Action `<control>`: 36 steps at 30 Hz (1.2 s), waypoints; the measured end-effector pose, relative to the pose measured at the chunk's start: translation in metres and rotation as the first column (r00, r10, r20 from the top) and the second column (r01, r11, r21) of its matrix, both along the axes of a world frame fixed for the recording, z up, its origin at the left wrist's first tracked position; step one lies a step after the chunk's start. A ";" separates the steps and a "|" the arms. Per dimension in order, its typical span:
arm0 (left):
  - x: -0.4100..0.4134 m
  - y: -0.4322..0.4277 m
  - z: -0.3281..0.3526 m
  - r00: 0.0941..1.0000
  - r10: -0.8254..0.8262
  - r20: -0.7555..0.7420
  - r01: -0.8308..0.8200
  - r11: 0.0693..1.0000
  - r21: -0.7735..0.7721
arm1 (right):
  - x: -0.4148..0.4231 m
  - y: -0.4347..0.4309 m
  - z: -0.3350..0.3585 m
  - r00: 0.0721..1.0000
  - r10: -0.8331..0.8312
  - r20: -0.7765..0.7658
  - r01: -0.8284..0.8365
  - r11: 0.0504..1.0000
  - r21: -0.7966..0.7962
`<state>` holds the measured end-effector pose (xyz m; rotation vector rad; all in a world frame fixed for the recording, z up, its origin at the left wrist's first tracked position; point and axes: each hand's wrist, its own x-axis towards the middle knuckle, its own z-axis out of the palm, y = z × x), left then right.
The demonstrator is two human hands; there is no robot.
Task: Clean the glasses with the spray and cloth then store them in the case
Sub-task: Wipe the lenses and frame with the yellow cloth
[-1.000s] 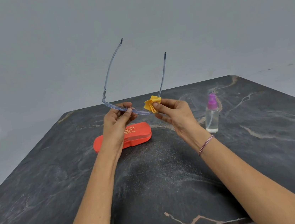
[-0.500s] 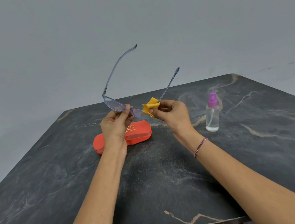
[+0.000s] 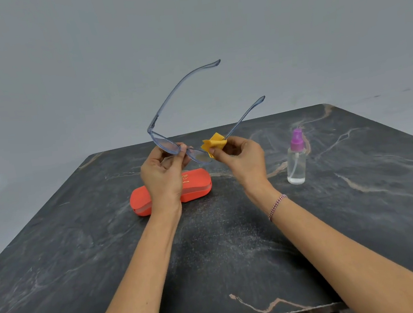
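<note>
Glasses [image 3: 164,143] tilted further right; right hand [image 3: 242,159] pinches cloth [image 3: 213,143].

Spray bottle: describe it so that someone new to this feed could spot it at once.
Start at the dark marbled table and look beyond the right hand, which pinches a yellow cloth. There the spray bottle stands upright, alone. It is small and clear with a purple pump top, unlike the flat orange glasses case lying to the left.

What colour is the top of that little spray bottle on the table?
The spray bottle has a purple top on a clear body, seen plainly in the head view.
</note>
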<state>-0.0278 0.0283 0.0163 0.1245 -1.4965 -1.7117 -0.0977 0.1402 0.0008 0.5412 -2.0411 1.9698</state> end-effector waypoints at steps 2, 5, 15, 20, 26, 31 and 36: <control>-0.001 0.000 0.001 1.000 -0.012 0.013 0.012 1.000 -0.022 | 0.000 0.000 0.000 0.999 0.015 0.033 -0.014 0.999 -0.040; -0.001 -0.003 0.001 1.000 -0.008 0.016 0.009 0.999 -0.039 | 0.002 0.005 0.007 0.994 0.070 0.081 -0.051 0.976 -0.213; 0.001 -0.006 0.002 1.000 -0.015 0.026 0.018 0.994 -0.108 | 0.000 0.009 0.009 0.995 0.080 0.062 -0.064 0.971 -0.230; 0.000 -0.010 0.001 0.996 0.054 0.069 -0.039 0.977 -0.210 | 0.001 0.008 0.011 0.998 0.037 0.053 -0.030 0.992 -0.123; 0.001 -0.026 0.003 0.982 0.143 0.126 -0.106 0.960 -0.260 | 0.004 0.025 0.030 0.975 -0.173 -0.139 0.153 0.978 -0.142; 0.004 -0.032 0.007 0.977 0.167 0.136 -0.138 0.969 -0.203 | 0.013 0.026 0.034 0.907 -0.227 -0.354 0.181 0.971 -0.159; 0.005 -0.032 0.008 0.991 0.082 0.109 -0.070 0.992 -0.107 | 0.014 0.028 0.036 0.885 -0.244 -0.397 0.176 0.963 -0.202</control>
